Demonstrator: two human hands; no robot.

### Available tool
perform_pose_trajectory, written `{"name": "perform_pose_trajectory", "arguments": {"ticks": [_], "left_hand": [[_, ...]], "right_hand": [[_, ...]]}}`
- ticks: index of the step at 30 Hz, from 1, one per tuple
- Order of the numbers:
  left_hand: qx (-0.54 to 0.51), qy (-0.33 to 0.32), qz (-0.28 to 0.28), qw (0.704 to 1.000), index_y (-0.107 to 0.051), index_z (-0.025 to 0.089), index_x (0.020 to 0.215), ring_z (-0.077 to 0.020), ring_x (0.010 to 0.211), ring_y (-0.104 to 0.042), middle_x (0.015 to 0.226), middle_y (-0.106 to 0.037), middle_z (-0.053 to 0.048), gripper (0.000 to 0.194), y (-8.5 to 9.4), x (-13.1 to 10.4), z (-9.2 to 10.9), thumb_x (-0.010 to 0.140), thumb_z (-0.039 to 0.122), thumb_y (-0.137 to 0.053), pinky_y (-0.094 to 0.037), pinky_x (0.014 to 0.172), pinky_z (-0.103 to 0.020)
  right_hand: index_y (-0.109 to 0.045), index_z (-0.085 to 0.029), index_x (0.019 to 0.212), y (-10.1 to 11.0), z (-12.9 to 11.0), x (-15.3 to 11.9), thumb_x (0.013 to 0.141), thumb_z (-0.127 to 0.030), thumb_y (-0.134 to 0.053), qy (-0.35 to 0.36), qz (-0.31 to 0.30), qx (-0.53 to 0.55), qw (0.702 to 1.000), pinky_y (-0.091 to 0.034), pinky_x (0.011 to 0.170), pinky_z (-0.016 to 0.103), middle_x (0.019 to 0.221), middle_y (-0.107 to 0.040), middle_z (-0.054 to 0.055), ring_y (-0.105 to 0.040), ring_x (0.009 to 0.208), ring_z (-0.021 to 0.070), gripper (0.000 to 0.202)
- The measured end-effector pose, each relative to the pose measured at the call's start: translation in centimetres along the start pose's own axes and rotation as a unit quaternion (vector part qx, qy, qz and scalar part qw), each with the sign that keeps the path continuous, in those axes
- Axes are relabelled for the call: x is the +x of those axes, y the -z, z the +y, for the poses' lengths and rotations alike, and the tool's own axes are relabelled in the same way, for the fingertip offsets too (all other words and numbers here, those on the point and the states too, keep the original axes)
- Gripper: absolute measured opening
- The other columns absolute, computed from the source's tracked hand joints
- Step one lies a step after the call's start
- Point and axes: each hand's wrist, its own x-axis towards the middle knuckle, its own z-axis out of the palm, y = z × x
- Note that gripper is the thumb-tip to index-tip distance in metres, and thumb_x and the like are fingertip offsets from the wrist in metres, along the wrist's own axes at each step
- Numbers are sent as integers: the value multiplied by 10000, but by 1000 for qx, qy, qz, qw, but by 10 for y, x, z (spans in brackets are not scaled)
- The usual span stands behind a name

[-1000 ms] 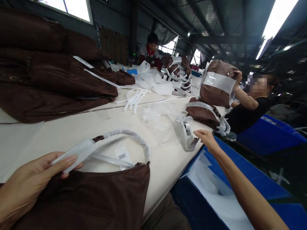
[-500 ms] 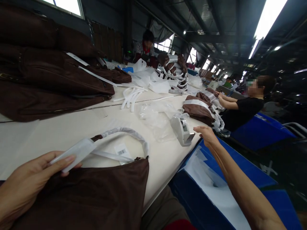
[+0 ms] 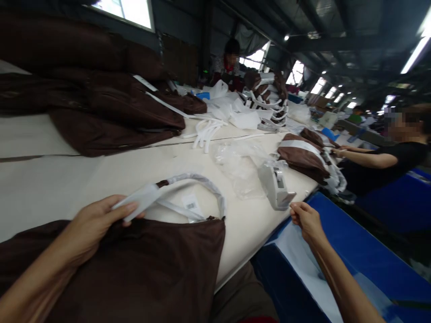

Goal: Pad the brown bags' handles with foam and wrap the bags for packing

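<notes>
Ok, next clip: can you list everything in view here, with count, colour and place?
Soft brown fabric bag: one, near table edge, handle wrapped white.
White foam strip: one, pinched in left grip.
Grey tape dispenser: one, table's right edge.
Clear plastic bags: heap, mid table.
Brown bag pile: several, far left.
Blue bin: one, right of the cream table.
Co-workers: at least two, far end and right.
Left hand: on bag.
Right hand: fingers closed, beside dispenser.

One head-worn view looks forward and down along the bench (image 3: 111,175), tilted. It sits close over the left hand (image 3: 96,224) at lower left and right hand (image 3: 305,220) at lower right; workers lie far beyond them.
</notes>
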Motion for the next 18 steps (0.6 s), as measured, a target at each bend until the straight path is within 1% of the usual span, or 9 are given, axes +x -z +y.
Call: {"name": "perform_pose_trajectory", "arguments": {"ticks": [2, 4, 6, 9, 11, 14, 16, 17, 18], "left_hand": [[-21, -32, -3, 999, -642, 163, 722, -164, 671, -536, 638, -640, 6, 435, -4, -8, 10, 634, 578, -736, -409, 644, -248], [-53, -41, -2, 998, -636, 157, 741, -149, 601, -501, 677, -672, -20, 434, -7, -11, 12, 619, 562, -734, -384, 604, -257], [-81, -46, -1, 996, -626, 155, 758, -140, 571, -485, 686, -678, -27, 416, -7, -12, 10, 626, 537, -723, -369, 588, -259], [-109, -52, -1, 993, -604, 157, 764, -134, 557, -476, 668, -674, -24, 383, -8, -14, 6, 642, 506, -705, -359, 584, -256], [-111, -58, -6, 992, -590, 161, 750, -135, 556, -478, 660, -674, -27, 376, -7, -16, 4, 644, 505, -698, -361, 585, -257], [-98, -68, -16, 993, -589, 166, 740, -148, 567, -495, 676, -674, -28, 392, -5, -18, 6, 643, 535, -683, -376, 590, -264], [-68, -71, -13, 995, -605, 165, 729, -151, 570, -490, 645, -644, -9, 414, -3, -18, 8, 650, 566, -672, -373, 585, -261], [-43, -73, -8, 996, -612, 165, 706, -151, 574, -484, 602, -608, 6, 426, -2, -18, 8, 655, 583, -672, -363, 579, -254], [-19, -69, -4, 997, -623, 165, 695, -152, 584, -482, 573, -582, 16, 438, -1, -16, 7, 666, 600, -667, -362, 579, -246]], "right_hand": [[-589, -161, 570, 2, 5, 1, 383, -371, -852, -4, 5, 9, 1000, -298, 340, 170, 444, -532, -26, -415, 384, 59, 385], [-614, -155, 578, 4, 12, 6, 357, -327, -858, -8, 23, 22, 999, -309, 322, 172, 451, -542, -15, -432, 383, 71, 371], [-619, -150, 561, 5, 19, 12, 326, -284, -849, -18, 28, 31, 999, -295, 304, 164, 448, -537, -11, -423, 369, 66, 354], [-606, -146, 520, 5, 23, 16, 304, -243, -829, -41, 16, 38, 998, -265, 288, 149, 436, -514, -14, -394, 351, 47, 325], [-604, -146, 515, 4, 21, 15, 302, -227, -828, -52, 16, 38, 998, -264, 286, 149, 438, -512, -12, -390, 349, 47, 320], [-596, -147, 516, 0, 11, 6, 280, -217, -826, -55, 30, 36, 997, -258, 285, 151, 420, -504, -11, -387, 340, 52, 337], [-581, -145, 512, -3, 2, -5, 286, -240, -817, -41, 5, 38, 998, -235, 291, 147, 396, -475, -22, -362, 330, 43, 341], [-572, -147, 515, -4, -3, -9, 306, -259, -808, -30, -31, 37, 998, -220, 296, 148, 388, -455, -32, -344, 328, 38, 335], [-572, -146, 524, -5, -7, -12, 324, -267, -809, -19, -40, 38, 998, -222, 305, 154, 399, -455, -34, -343, 334, 38, 333]]}}
